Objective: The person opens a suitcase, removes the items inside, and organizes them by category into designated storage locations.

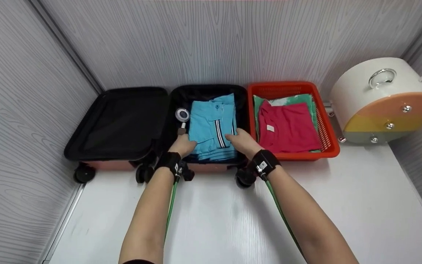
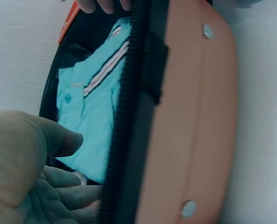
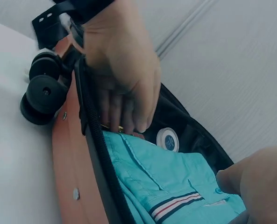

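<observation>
Folded light-blue shorts (image 1: 207,121) with a striped band lie in the right half of an open suitcase (image 1: 211,168). My left hand (image 1: 183,146) is at their near left edge, its fingers reaching down beside the cloth and its thumb apart from them in the left wrist view. At the right edge is my right hand (image 1: 245,142), thumb extended over the cloth; its other fingers are mostly hidden in the head view. A round white-rimmed disc (image 3: 167,139) lies left of the shorts, near a small white-and-brown item (image 1: 182,128) of unclear kind.
The suitcase's black-lined other half (image 1: 117,123) lies open at the left. Touching its right side is a red basket (image 1: 330,141) with folded red (image 1: 287,126) and green clothes. A white rounded cabinet (image 1: 372,80) with coloured drawers stands farther right. Grey walls enclose the white surface.
</observation>
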The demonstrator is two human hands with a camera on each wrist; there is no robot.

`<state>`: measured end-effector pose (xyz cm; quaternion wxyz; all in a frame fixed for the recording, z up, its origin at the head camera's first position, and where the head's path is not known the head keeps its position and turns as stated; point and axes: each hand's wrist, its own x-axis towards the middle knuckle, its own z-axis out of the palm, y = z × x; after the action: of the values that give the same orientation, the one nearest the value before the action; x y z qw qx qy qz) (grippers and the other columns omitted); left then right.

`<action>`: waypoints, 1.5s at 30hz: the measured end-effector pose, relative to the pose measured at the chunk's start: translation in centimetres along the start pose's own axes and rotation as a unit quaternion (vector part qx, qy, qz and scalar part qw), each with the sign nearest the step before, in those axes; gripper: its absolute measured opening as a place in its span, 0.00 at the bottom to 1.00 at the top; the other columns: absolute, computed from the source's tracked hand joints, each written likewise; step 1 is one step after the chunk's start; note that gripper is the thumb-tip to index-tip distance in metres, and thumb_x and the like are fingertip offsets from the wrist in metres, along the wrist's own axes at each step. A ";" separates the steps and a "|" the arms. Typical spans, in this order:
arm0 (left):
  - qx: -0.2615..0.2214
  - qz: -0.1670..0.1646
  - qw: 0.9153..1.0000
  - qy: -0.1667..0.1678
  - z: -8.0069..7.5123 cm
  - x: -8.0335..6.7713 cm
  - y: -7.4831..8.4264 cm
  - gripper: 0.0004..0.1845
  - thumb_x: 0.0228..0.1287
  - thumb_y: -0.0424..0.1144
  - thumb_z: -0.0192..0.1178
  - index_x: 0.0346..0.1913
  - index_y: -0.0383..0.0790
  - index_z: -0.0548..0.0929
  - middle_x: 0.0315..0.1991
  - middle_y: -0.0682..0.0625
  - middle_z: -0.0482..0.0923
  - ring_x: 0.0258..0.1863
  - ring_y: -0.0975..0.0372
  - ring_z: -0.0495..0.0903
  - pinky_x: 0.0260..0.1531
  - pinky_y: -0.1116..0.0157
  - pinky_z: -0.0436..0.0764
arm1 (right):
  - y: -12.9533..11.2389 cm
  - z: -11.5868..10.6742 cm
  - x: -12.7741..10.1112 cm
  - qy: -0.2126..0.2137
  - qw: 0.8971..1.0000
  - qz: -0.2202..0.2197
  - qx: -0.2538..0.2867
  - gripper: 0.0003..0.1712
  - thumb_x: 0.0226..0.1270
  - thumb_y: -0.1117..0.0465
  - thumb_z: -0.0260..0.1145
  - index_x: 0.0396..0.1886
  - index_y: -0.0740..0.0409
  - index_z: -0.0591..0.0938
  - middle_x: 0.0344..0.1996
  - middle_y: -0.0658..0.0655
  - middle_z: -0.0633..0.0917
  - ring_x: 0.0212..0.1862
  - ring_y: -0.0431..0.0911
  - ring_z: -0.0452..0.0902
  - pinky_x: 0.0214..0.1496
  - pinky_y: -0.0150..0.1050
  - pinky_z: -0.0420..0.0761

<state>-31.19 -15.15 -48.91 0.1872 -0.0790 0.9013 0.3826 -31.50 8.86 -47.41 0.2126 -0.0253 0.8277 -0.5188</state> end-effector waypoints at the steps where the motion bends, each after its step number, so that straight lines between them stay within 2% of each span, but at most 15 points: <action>1: -0.004 -0.005 1.000 -0.003 0.2 0.1 -0.1 0.35 0.81 0.43 0.45 0.81 0.32 0.48 0.81 0.38 0.51 0.74 0.48 0.60 0.68 0.52 0.65 | -0.1 0.0 0.0 -0.001 1.000 0.012 0.005 0.47 0.81 0.46 0.55 0.82 0.67 0.46 0.81 0.64 0.50 0.80 0.56 0.47 0.78 0.51 0.56; 8: -0.045 -0.008 0.999 0.003 1.0 0.3 -0.5 0.35 0.81 0.43 0.46 0.81 0.33 0.49 0.79 0.38 0.54 0.74 0.48 0.61 0.68 0.52 0.66 | -0.3 0.4 0.7 -0.016 0.997 0.072 0.009 0.46 0.80 0.43 0.55 0.82 0.65 0.50 0.80 0.63 0.55 0.77 0.59 0.55 0.74 0.57 0.64; 16: -0.126 -0.040 0.991 0.019 0.6 0.5 -0.6 0.36 0.81 0.45 0.48 0.81 0.31 0.50 0.80 0.37 0.49 0.77 0.46 0.54 0.72 0.52 0.63 | 0.1 0.7 1.1 0.007 0.997 0.067 0.045 0.45 0.79 0.54 0.60 0.81 0.68 0.49 0.79 0.65 0.56 0.76 0.59 0.56 0.74 0.54 0.63; 19: -0.139 -0.049 0.989 0.029 0.4 0.8 -0.8 0.27 0.81 0.47 0.50 0.69 0.27 0.69 0.56 0.37 0.75 0.50 0.52 0.79 0.50 0.61 0.78 | 0.4 0.7 1.3 0.009 0.996 0.060 0.063 0.43 0.77 0.57 0.61 0.80 0.70 0.53 0.78 0.65 0.58 0.75 0.58 0.57 0.75 0.54 0.62; 21: -0.140 -0.053 0.988 0.032 0.4 1.0 -0.8 0.19 0.80 0.48 0.51 0.45 0.32 0.77 0.32 0.46 0.73 0.25 0.60 0.73 0.31 0.65 0.73 | 0.5 0.7 1.4 0.007 0.996 0.059 0.072 0.41 0.77 0.58 0.63 0.78 0.72 0.56 0.77 0.65 0.60 0.75 0.57 0.57 0.75 0.54 0.61; 23: -0.142 -0.053 0.988 0.032 0.3 1.2 -0.8 0.19 0.80 0.48 0.51 0.30 0.39 0.69 0.22 0.52 0.57 0.16 0.63 0.54 0.23 0.65 0.61 | 0.5 0.7 1.4 0.008 0.996 0.057 0.073 0.38 0.76 0.58 0.64 0.76 0.73 0.62 0.75 0.65 0.63 0.74 0.57 0.59 0.75 0.54 0.61; 25: -0.146 -0.050 0.988 0.030 0.2 1.1 -0.7 0.18 0.81 0.46 0.51 0.34 0.36 0.75 0.26 0.50 0.70 0.17 0.63 0.62 0.27 0.66 0.68 | 0.4 0.7 1.4 0.014 0.996 0.056 0.067 0.37 0.75 0.58 0.65 0.74 0.72 0.64 0.73 0.65 0.66 0.72 0.56 0.61 0.74 0.54 0.63; 27: -0.144 -0.047 0.988 0.024 0.1 1.0 -0.5 0.18 0.81 0.45 0.50 0.55 0.31 0.80 0.46 0.43 0.80 0.32 0.59 0.76 0.41 0.64 0.76 | 0.4 1.0 1.3 0.020 0.997 0.047 0.060 0.33 0.76 0.59 0.64 0.71 0.73 0.68 0.64 0.66 0.73 0.64 0.56 0.70 0.69 0.52 0.69; 29: -0.147 -0.043 0.988 0.019 0.0 0.7 -0.5 0.27 0.80 0.43 0.50 0.74 0.33 0.68 0.69 0.39 0.70 0.51 0.53 0.77 0.55 0.58 0.74 | 0.2 1.4 1.2 0.032 0.997 0.037 0.056 0.26 0.76 0.60 0.64 0.65 0.71 0.72 0.50 0.63 0.79 0.51 0.52 0.75 0.59 0.46 0.75; 31: -0.142 -0.040 0.989 0.017 -0.1 0.5 -0.4 0.31 0.80 0.41 0.51 0.79 0.34 0.60 0.78 0.39 0.58 0.65 0.50 0.70 0.59 0.56 0.72 | 0.1 1.8 1.1 0.043 0.997 0.026 0.059 0.18 0.75 0.60 0.65 0.55 0.68 0.75 0.36 0.58 0.77 0.38 0.48 0.73 0.46 0.41 0.74; 33: -0.141 -0.035 0.989 0.021 0.0 0.4 -0.3 0.32 0.79 0.39 0.51 0.79 0.34 0.58 0.78 0.39 0.58 0.56 0.50 0.73 0.52 0.56 0.73 | 0.0 2.0 1.1 0.047 0.997 0.024 0.056 0.23 0.74 0.57 0.66 0.58 0.69 0.74 0.41 0.60 0.79 0.42 0.48 0.75 0.48 0.41 0.75; 35: -0.138 -0.029 0.990 0.032 0.1 0.4 -0.2 0.32 0.79 0.37 0.52 0.79 0.33 0.58 0.77 0.38 0.59 0.45 0.54 0.75 0.45 0.59 0.73 | 0.0 2.0 1.1 0.050 0.997 0.024 0.055 0.31 0.73 0.56 0.68 0.66 0.70 0.70 0.56 0.64 0.79 0.54 0.51 0.76 0.57 0.43 0.76; 38: -0.147 -0.019 0.988 0.050 0.2 0.5 0.0 0.31 0.78 0.35 0.53 0.79 0.31 0.59 0.75 0.38 0.62 0.35 0.56 0.73 0.39 0.61 0.74 | 0.2 2.1 1.1 0.061 0.997 0.019 0.049 0.46 0.71 0.60 0.69 0.79 0.71 0.56 0.77 0.67 0.60 0.71 0.55 0.63 0.70 0.50 0.70; 43: -0.164 0.009 0.983 0.087 -0.3 -0.3 0.0 0.30 0.77 0.33 0.54 0.77 0.32 0.63 0.75 0.38 0.62 0.59 0.51 0.73 0.56 0.57 0.75 | 0.3 2.7 1.1 0.099 0.994 -0.023 0.048 0.42 0.68 0.71 0.68 0.78 0.69 0.60 0.77 0.66 0.62 0.65 0.55 0.69 0.62 0.46 0.76; 45: -0.166 0.018 0.981 0.101 -0.7 -0.7 0.2 0.29 0.77 0.33 0.54 0.77 0.32 0.64 0.76 0.38 0.60 0.61 0.51 0.71 0.60 0.56 0.73 | 0.3 2.7 1.2 0.109 0.992 -0.038 0.050 0.40 0.68 0.71 0.67 0.77 0.68 0.63 0.75 0.66 0.66 0.60 0.54 0.72 0.59 0.44 0.77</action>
<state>-30.81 -15.50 -48.10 0.0728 -0.1310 0.8405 0.5206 -31.50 6.41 -49.01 0.1023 0.0105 0.8173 -0.5670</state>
